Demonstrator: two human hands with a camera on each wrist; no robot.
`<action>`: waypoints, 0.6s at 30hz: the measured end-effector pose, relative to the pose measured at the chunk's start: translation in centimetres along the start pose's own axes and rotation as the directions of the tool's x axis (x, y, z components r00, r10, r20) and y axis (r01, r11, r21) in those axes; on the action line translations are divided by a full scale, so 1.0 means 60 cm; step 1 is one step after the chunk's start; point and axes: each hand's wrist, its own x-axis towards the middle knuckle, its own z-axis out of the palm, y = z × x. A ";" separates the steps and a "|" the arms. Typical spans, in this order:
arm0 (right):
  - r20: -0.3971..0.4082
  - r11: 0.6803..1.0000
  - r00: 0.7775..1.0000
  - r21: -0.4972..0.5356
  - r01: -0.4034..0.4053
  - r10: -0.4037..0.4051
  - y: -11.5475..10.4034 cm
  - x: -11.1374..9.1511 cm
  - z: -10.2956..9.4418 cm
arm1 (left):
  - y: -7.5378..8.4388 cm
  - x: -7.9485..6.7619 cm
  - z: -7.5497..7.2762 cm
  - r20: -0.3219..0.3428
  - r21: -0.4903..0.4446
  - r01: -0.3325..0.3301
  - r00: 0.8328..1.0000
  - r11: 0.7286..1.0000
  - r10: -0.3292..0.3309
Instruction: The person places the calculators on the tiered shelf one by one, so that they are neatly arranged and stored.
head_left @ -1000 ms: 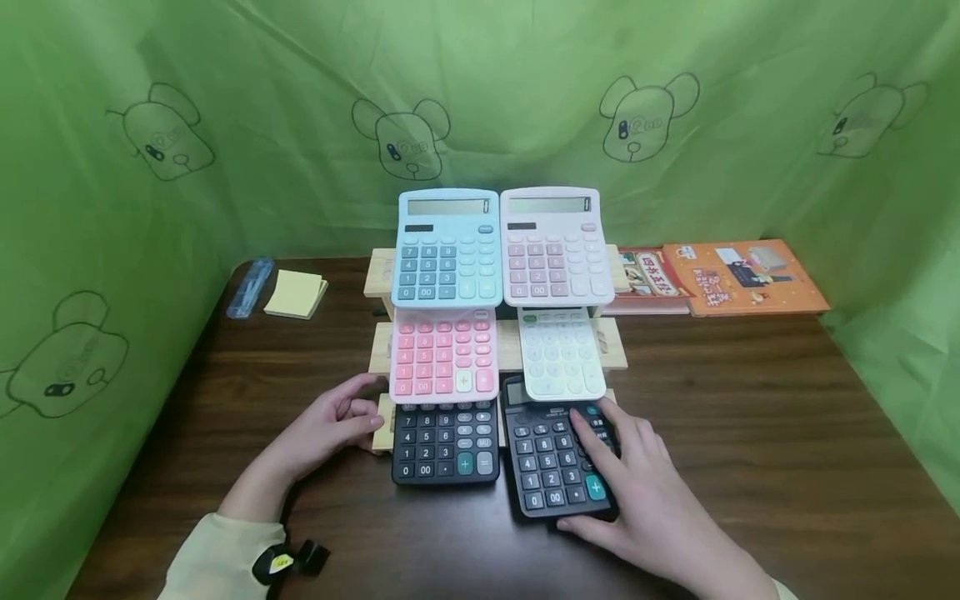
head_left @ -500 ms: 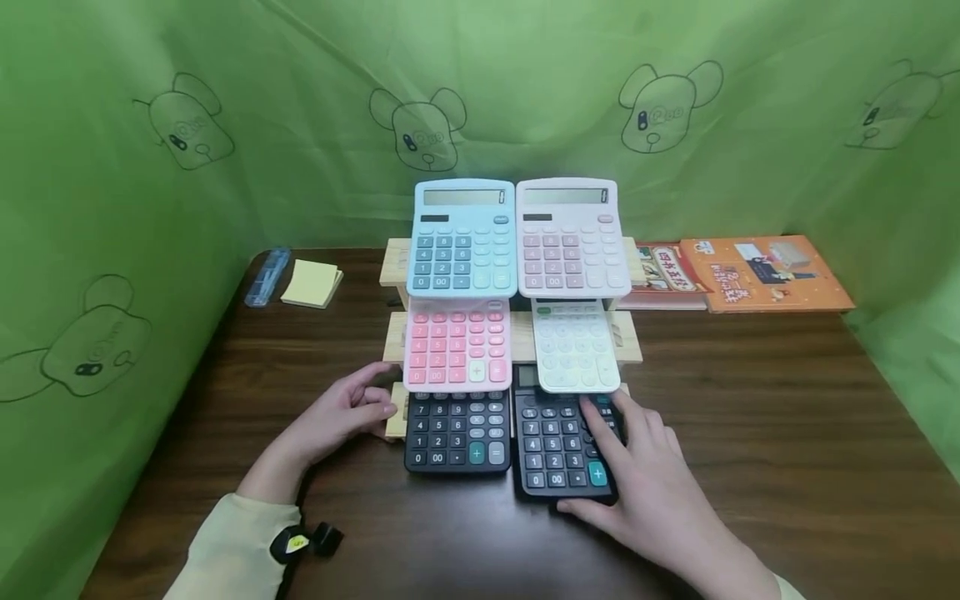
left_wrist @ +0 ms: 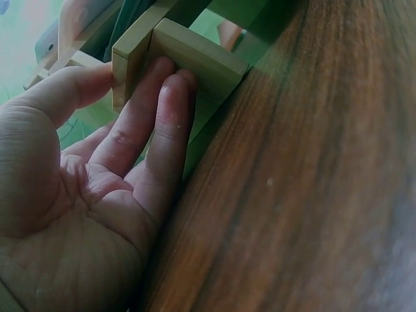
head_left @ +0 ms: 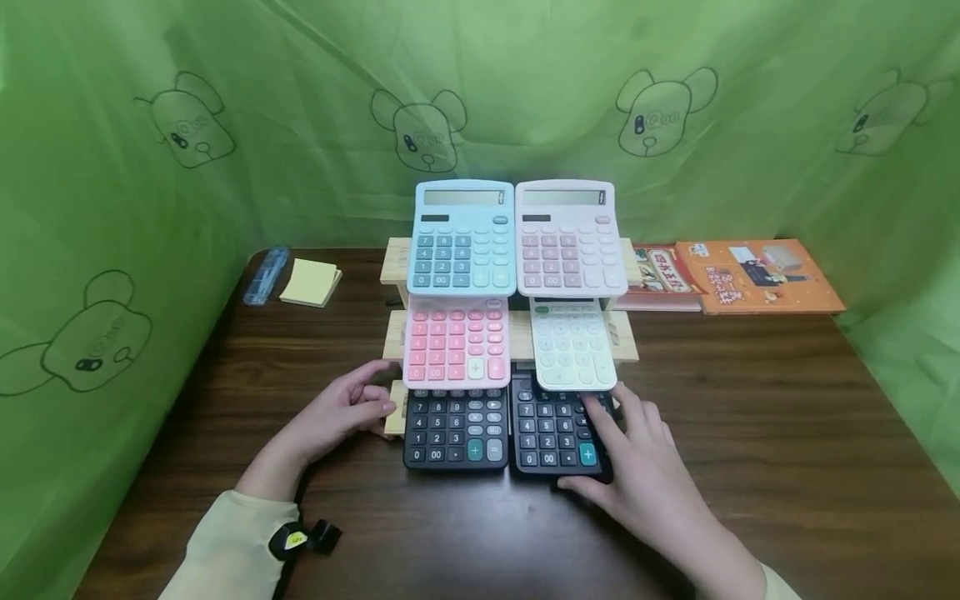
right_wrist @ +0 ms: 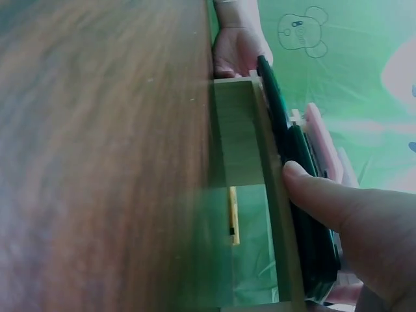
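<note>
A three-tiered wooden rack bears calculators in two columns. My left hand grips the left end of its lowest tier, the thumb in front and fingers tucked behind the wood. With my right hand I hold a black calculator on the lowest tier, thumb at its near edge and index finger over its keys. Its top lies hidden under a white calculator. Beside it sits another black calculator, below a pink one.
On the top tier stand a blue calculator and a pale lilac calculator. An orange book lies at the back right. Yellow sticky notes and a clear blue plastic item lie back left. Green cloth walls the table.
The right-hand black calculator has slid away from me and straightened, now nearly level with its black neighbour. My left hand stays on the rack. The head view shifted slightly.
</note>
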 end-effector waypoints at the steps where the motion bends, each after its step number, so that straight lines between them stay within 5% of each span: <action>1: -0.008 1.000 1.000 -0.002 -0.001 0.001 0.000 0.001 0.002 | 0.000 0.000 0.001 0.000 0.000 0.003 1.000 1.000 -0.003; 18: -0.019 1.000 1.000 -0.007 0.016 -0.016 0.017 0.020 0.014 | -0.008 0.002 -0.002 -0.005 -0.018 0.010 1.000 1.000 -0.010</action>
